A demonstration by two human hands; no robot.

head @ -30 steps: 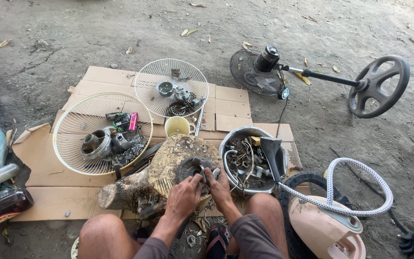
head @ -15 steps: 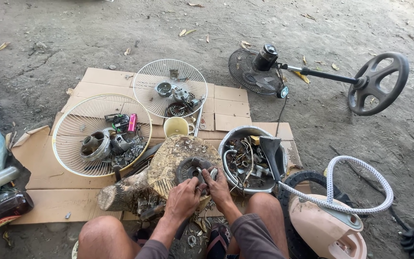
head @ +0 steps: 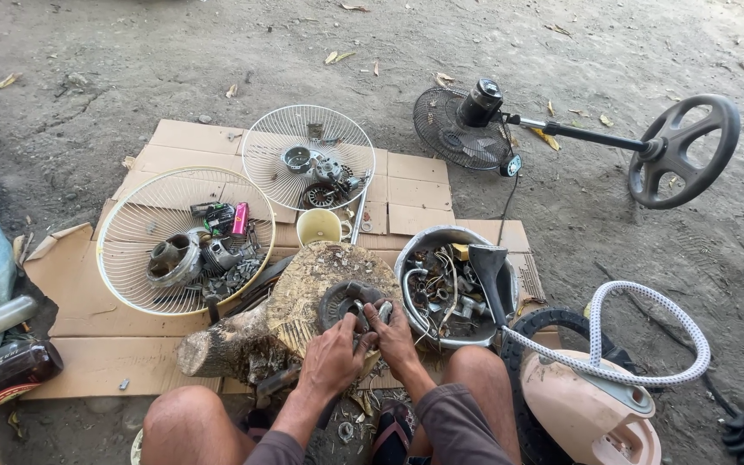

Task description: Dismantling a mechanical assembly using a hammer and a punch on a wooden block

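Flattened cardboard sheet [head: 174,362], laid on bare dirt ground [head: 174,60], carries most items. Standing fan [head: 475,120], lying on the dirt beyond the cardboard's far right corner, dark grille, pole ending in a round black base [head: 684,151]. Pale pink canister appliance [head: 592,405], off the cardboard's right edge, with white braided hose [head: 647,306] looped above it. Large white fan guard [head: 144,215], left part of the cardboard, holding motor parts and a pink lighter. Smaller white fan guard [head: 282,142], far edge of the cardboard, holding small metal parts. Wood stump [head: 303,288], on its side at the near edge, cut face up. Metal basin [head: 411,250], just right of the stump, filled with wires, screws and a black funnel-shaped piece. Yellow cup [head: 319,226], between the small guard and the stump. Round dark motor part [head: 342,300], resting on the stump's cut face. Left hand [head: 331,357], fingers curled over the motor part's near edge. Right hand [head: 392,331], touching the left, fingertips pinching a small metal piece [head: 382,308] at the part's right side.
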